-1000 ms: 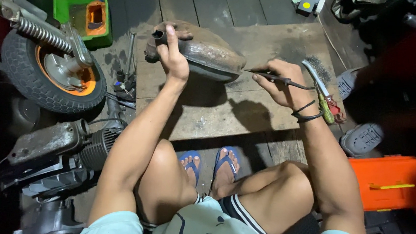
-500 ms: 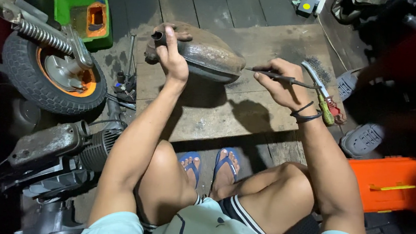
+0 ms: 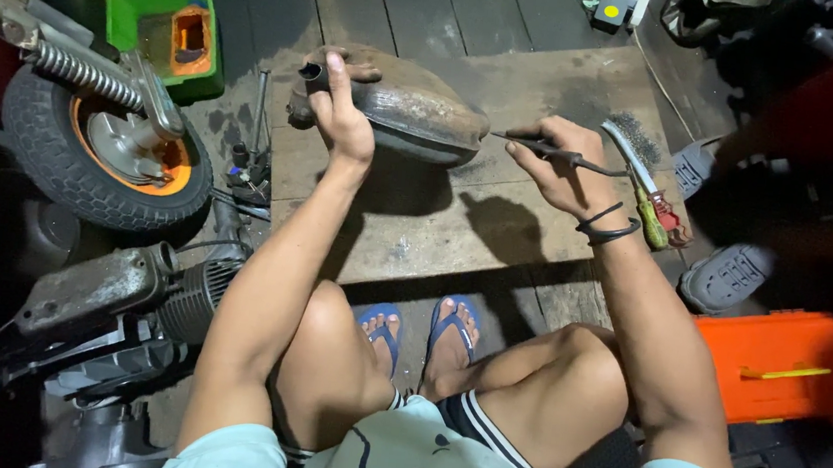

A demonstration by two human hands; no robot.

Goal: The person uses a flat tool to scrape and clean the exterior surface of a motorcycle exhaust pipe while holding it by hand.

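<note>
A rusty, rounded metal tank (image 3: 417, 114) lies on a wooden board (image 3: 437, 226) in front of my knees. My left hand (image 3: 339, 109) grips its left end, near a short dark pipe stub, and steadies it. My right hand (image 3: 563, 167) pinches a thin dark metal tool (image 3: 545, 148) whose tip touches the tank's right end. Black bands circle my right wrist. A wire brush (image 3: 642, 179) with a green and red handle lies on the board just beyond my right hand.
A small wheel (image 3: 92, 150) with an orange hub and a spring shock stands at left, above an engine block (image 3: 120, 293). A green bin (image 3: 168, 27) sits behind it. An orange toolbox (image 3: 787, 367) lies at right, grey sandals (image 3: 729, 276) near it.
My right hand has shifted slightly, bringing the thin tool's tip up to the tank's right end. The left hand keeps its hold on the tank.
</note>
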